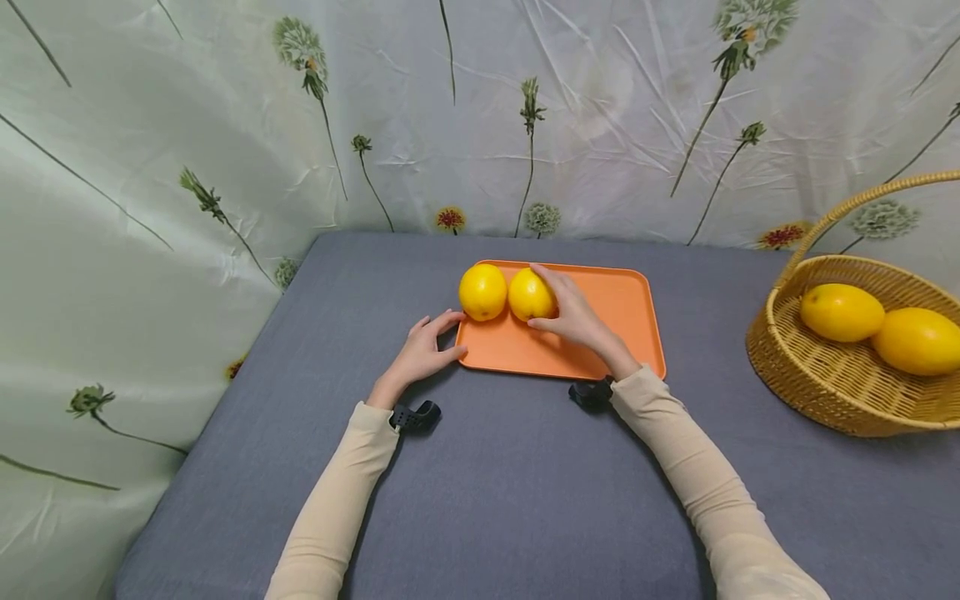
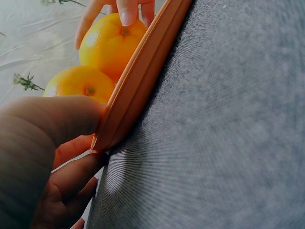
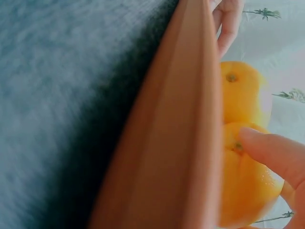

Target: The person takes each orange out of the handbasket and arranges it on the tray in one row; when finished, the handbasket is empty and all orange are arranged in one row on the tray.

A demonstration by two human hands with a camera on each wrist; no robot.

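Note:
An orange rectangular tray (image 1: 600, 287) lies on the table with two oranges in its far left part. My right hand (image 1: 573, 317) grips the right-hand orange (image 1: 527, 293), thumb on its near side and fingers over the far side. Beside it, apparently touching, sits the left-hand orange (image 1: 482, 292). My left hand (image 1: 422, 350) holds the tray at its left edge; in the left wrist view the thumb (image 2: 81, 114) lies against the rim, with the fingers partly hidden behind it. The right wrist view shows the right thumb (image 3: 271, 150) pressed near the stem spot of the gripped orange.
A wicker basket (image 1: 780, 367) with a tall handle stands on the right, holding two yellow oval fruits (image 1: 842, 312). A grey cloth (image 1: 510, 492) covers the table. Behind and to the left hangs a pale curtain (image 1: 600, 125) printed with flowers.

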